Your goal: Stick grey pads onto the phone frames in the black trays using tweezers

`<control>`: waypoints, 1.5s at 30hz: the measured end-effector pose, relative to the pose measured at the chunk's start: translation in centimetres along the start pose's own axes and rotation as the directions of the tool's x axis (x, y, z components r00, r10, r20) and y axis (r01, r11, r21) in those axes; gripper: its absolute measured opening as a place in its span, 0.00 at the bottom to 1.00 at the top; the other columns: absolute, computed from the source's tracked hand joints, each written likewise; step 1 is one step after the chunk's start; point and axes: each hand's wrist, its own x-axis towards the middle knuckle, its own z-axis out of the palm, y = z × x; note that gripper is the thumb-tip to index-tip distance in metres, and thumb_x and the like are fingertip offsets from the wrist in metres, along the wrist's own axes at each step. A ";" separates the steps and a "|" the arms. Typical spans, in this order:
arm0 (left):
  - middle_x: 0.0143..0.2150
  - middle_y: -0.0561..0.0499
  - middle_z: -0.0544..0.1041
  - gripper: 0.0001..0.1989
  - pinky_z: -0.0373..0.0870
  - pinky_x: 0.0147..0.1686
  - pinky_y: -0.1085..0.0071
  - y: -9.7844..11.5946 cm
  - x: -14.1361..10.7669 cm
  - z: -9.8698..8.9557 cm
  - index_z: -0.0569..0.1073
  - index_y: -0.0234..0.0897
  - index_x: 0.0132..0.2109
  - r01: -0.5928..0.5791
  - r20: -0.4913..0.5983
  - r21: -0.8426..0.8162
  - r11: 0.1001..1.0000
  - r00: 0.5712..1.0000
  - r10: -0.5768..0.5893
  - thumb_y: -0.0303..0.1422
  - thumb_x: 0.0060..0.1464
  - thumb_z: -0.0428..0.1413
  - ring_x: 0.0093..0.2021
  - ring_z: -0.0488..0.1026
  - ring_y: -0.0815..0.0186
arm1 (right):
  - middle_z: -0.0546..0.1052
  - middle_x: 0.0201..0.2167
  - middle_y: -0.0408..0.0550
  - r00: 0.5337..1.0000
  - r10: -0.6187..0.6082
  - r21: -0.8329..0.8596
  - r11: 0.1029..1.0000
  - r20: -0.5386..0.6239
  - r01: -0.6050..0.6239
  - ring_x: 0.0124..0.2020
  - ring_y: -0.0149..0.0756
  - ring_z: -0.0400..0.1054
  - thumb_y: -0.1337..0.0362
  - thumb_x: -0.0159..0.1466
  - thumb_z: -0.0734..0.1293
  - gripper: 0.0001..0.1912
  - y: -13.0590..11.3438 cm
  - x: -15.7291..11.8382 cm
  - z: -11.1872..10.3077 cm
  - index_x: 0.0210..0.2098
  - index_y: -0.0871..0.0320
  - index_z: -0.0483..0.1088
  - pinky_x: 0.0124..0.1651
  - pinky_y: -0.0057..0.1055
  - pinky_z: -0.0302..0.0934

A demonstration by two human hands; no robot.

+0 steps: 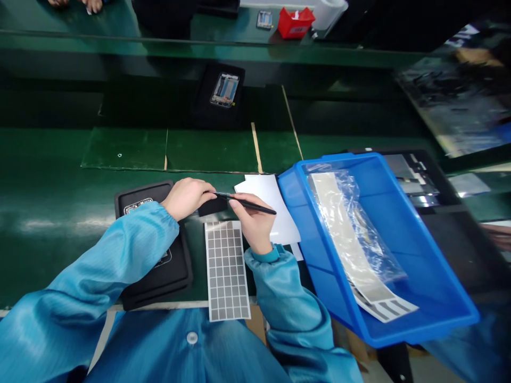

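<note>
We close the right-hand grip [251, 223] on slim black tweezers [253, 204]; whether the curled left-hand grip [187, 198], above a black padded tray [167, 284], holds anything we cannot tell.

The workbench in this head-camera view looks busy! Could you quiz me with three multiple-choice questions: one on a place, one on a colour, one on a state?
1. Where is the blue plastic tray relative to the right hand?
A) To its right
B) Under it
C) To its left

2. What colour are the squares on the gridded sheet?
A) Red
B) Grey
C) Yellow

3. What is the right hand doing?
A) Lying flat and open
B) Lifting the tray
C) Gripping a slim black tool

Answers:
1. A, the tray sits right of the hand.
2. B, grey squares fill the sheet.
3. C, the tool is pinched in the hand.
</note>
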 end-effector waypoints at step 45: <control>0.53 0.45 0.77 0.12 0.68 0.58 0.57 -6.1 -20.8 -0.6 0.74 0.38 0.52 0.301 -0.496 -0.021 0.953 0.825 -0.271 0.32 0.64 0.53 0.56 0.72 0.57 | 0.81 0.24 0.46 0.796 0.344 -0.084 0.933 0.498 -0.351 0.24 0.34 0.74 0.56 0.56 0.77 0.11 -5.3 -4.0 12.7 0.30 0.59 0.79 0.29 0.30 0.71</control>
